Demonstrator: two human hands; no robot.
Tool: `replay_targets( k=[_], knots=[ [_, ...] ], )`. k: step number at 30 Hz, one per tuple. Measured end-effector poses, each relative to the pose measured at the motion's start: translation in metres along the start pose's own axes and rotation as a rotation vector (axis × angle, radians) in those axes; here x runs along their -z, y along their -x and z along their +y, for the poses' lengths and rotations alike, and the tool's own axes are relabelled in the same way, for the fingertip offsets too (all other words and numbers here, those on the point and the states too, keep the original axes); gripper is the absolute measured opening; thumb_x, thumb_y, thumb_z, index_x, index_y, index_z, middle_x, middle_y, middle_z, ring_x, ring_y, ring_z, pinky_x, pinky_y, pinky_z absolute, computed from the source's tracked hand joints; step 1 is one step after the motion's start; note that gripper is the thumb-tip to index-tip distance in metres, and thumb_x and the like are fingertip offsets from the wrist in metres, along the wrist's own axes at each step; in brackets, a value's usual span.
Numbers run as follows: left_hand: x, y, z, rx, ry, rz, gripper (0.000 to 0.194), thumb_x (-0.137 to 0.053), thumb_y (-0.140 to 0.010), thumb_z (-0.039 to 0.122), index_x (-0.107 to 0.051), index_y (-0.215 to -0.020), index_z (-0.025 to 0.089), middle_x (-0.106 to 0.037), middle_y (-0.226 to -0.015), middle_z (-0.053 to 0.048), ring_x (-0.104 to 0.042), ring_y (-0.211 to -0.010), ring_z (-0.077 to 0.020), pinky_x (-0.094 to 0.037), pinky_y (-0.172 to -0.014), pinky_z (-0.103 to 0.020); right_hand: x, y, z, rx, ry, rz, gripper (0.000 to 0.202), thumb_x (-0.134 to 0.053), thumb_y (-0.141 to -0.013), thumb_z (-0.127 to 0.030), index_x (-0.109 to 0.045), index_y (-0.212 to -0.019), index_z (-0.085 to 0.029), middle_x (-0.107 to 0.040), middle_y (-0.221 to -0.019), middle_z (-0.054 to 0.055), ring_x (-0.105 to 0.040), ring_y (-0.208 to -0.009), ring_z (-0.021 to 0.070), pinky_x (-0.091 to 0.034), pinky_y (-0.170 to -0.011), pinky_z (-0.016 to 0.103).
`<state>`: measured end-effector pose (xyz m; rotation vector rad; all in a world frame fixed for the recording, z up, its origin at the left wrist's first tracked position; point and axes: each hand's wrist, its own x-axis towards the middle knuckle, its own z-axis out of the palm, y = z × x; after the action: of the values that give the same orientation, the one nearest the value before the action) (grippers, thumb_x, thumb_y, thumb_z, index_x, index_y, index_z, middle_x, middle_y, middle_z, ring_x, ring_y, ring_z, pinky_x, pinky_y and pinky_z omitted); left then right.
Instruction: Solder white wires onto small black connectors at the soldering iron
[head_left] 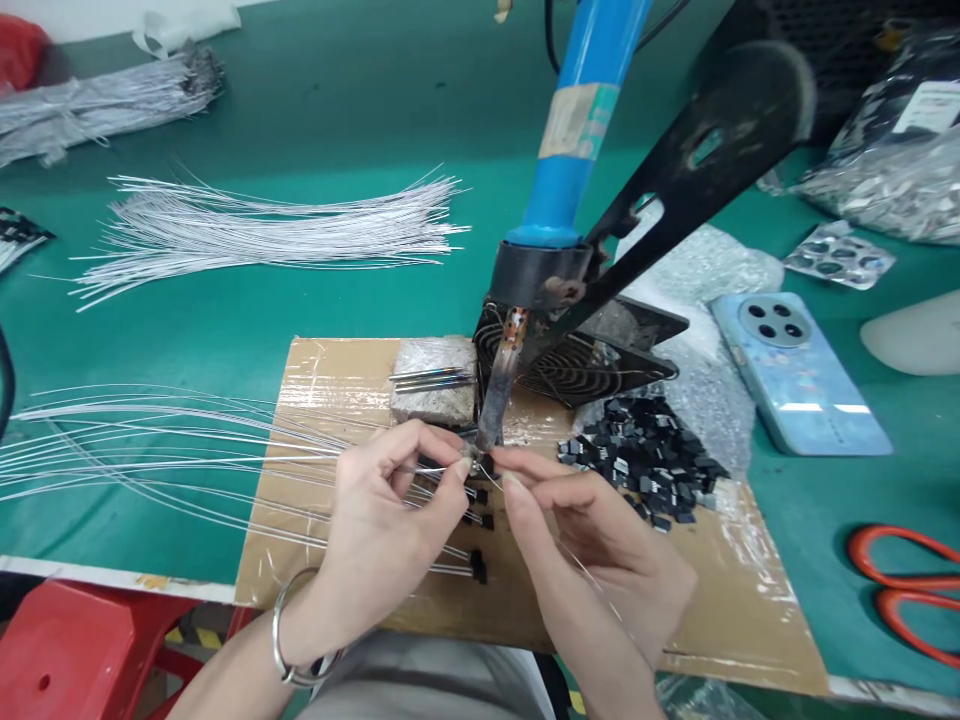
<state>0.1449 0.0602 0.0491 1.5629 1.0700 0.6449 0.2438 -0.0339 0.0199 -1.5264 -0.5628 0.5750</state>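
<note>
A soldering iron with a blue handle (559, 190) is clamped in a black metal stand (697, 150), its tip pointing down between my hands. My left hand (394, 515) is closed in a pinch on a thin white wire just under the tip. My right hand (600, 545) pinches a thin strand of solder wire (589, 575), which runs back across the palm. The solder's front end reaches the tip area; my fingertips partly hide the joint. Below my left fingers lie white wires (300, 535) ending in small black connectors (478, 567).
Brown cardboard (720, 610) covers the work spot. On it are a pile of black connectors (649, 455) and a block with spare tips (433, 380). A fan (577, 360) stands behind. Around are a white wire bundle (277, 230), a phone (802, 380) and red-handled scissors (892, 590).
</note>
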Motion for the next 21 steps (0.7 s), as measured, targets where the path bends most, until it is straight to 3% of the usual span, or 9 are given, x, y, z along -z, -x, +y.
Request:
replay_targets(
  k=[9,21],
  knots=[
    [-0.0009,-0.0008,-0.0018,-0.014,-0.019,0.002,0.01,-0.067,-0.081,0.012,-0.067,-0.071,0.017,-0.071,-0.079,-0.004,-0.066,-0.072,-0.0157,-0.046,-0.06,-0.026,0.0019,-0.0014,0.0039,0.06,0.057,-0.021,0.017,-0.074,-0.086,-0.022,-0.065,-0.072,-0.023,-0.08,-0.102,0.005,-0.077,-0.089,0.0189,-0.06,-0.081,0.028],
    [0.0,0.0013,-0.0033,-0.004,-0.047,0.003,0.011,-0.068,-0.082,0.015,-0.066,-0.071,0.018,-0.073,-0.082,-0.005,-0.068,-0.077,-0.019,-0.048,-0.063,-0.028,-0.0021,-0.0007,0.0021,0.092,0.019,0.026,0.015,-0.076,-0.083,-0.016,-0.067,-0.071,-0.021,-0.081,-0.097,0.004,-0.078,-0.084,0.0175,-0.061,-0.077,0.022]
  ],
)
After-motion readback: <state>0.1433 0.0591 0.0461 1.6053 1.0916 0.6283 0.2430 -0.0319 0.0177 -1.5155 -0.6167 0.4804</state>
